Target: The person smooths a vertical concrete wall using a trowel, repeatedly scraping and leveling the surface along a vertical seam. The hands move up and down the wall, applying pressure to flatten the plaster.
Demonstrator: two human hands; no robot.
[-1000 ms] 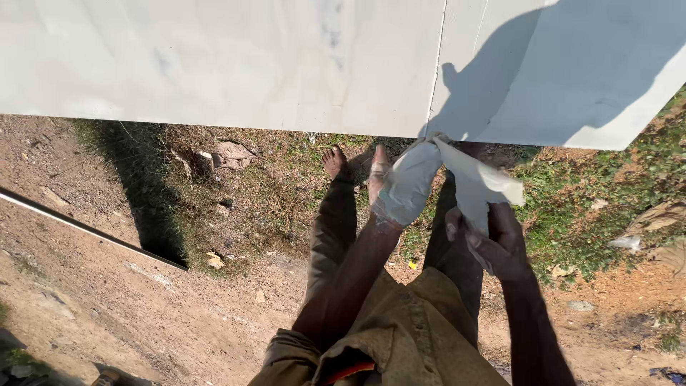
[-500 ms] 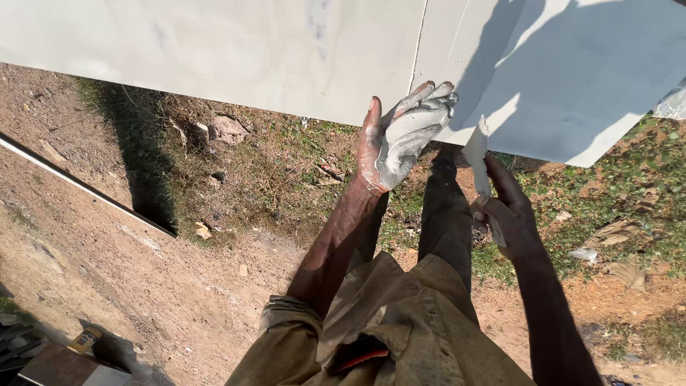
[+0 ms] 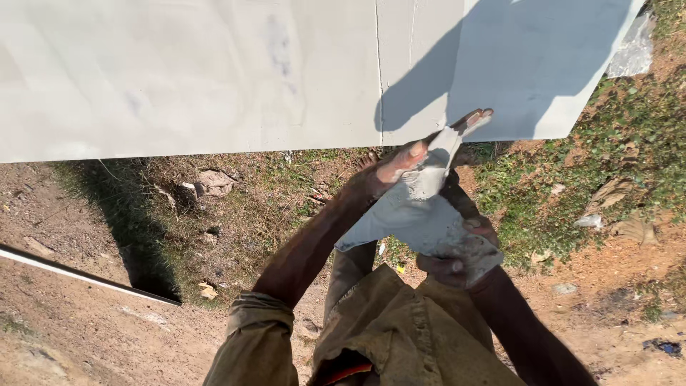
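— What is lying where, as the person is looking down?

— The wall (image 3: pixel 214 71) is running across the far side. The left hand (image 3: pixel 421 161) is reaching up to its lower edge, and the right hand (image 3: pixel 457 261) is sitting nearer, just right of and below the left.

— And between the hands?

— A flat trowel blade (image 3: pixel 421 214) is lying against the left palm, with the right hand gripping its near end.

— What is lying on the ground?

— A stone (image 3: pixel 211 182) is resting left of the hands, close under the wall. A thin bar (image 3: pixel 86 275) is stretching across the near left. Grass (image 3: pixel 586 164) is spreading on the right, with a scrap of sheet (image 3: pixel 632 50) at the far right corner.
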